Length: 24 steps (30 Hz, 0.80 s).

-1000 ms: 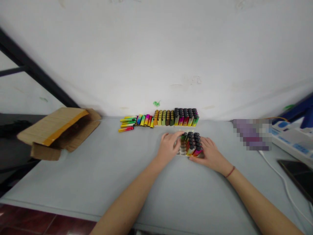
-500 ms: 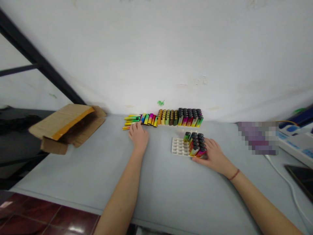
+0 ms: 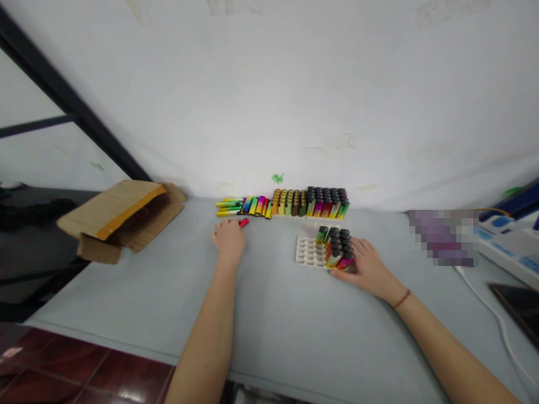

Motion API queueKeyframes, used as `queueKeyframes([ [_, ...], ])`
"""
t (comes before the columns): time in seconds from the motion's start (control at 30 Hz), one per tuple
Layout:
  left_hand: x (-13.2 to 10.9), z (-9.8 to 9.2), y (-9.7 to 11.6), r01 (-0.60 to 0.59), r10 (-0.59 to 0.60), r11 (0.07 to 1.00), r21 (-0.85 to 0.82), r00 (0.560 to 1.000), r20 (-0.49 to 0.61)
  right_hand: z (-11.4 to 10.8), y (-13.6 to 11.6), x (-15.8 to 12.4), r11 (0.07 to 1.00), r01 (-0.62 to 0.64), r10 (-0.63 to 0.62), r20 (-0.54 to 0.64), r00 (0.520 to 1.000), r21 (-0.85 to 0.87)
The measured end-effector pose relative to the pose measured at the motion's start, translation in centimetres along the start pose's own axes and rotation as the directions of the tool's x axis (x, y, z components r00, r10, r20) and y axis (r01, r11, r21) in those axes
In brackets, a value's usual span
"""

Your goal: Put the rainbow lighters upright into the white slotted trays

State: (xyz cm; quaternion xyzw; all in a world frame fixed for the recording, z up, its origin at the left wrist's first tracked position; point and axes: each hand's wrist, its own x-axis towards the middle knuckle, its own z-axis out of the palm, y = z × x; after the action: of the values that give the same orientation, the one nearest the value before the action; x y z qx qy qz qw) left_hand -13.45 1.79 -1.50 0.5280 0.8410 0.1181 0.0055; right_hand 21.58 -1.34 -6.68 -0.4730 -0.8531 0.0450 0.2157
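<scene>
The red lighter (image 3: 243, 223) is at the left hand (image 3: 229, 238), one end sticking out past the fingers on the right; the rest is hidden. That hand is curled closed around it, just in front of the loose lighters (image 3: 229, 206). The right hand (image 3: 368, 266) has its thumb and fingers spread apart, cupped against the right end of the white tray (image 3: 307, 252), thumb along the near edge. The hands are well apart, the tray's bare left part between them. Black-topped lighters (image 3: 340, 247) stand upright in its right part, a green lighter (image 3: 321, 235) at their left rear. Behind, near the wall (image 3: 269, 112), gold-topped lighters (image 3: 290, 203) and a second black-topped block (image 3: 327, 202) stand side by side. An open box (image 3: 118, 210) sits on the counter (image 3: 269, 314), far left.
</scene>
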Motion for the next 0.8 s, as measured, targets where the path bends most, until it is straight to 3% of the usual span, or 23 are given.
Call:
queueKeyframes([
  [0.23, 0.4, 0.6, 0.4, -0.059, 0.073, 0.994, -0.095, 0.986, 0.152, 0.1, 0.1, 0.0, 1.0, 0.003, -0.003, 0.008, 1.0, 0.001],
  [0.43, 0.4, 1.4, 2.1, -0.118, 0.175, 0.897, -0.426, 0.98, 0.097, 0.2, 0.1, 0.0, 1.0, -0.002, 0.002, -0.008, 1.0, 0.003],
  [0.57, 0.1, 2.1, 3.7, -0.184, 0.254, 0.697, -0.693, 0.967, -0.002, 0.2, 0.1, 0.0, 1.0, 0.002, -0.002, -0.007, 1.0, 0.001],
  [0.67, -1.0, 2.5, 5.1, -0.017, 0.204, 0.492, -0.87, 0.974, 0.096, 0.2, 0.1, 0.0, 1.0, 0.001, -0.001, -0.001, 1.0, -0.007],
  [0.8, -3.0, 2.3, 7.1, 0.216, 0.187, 0.224, -0.95, 0.948, 0.259, 0.1, 0.1, 0.0, 1.0, 0.002, -0.002, 0.006, 1.0, -0.009],
])
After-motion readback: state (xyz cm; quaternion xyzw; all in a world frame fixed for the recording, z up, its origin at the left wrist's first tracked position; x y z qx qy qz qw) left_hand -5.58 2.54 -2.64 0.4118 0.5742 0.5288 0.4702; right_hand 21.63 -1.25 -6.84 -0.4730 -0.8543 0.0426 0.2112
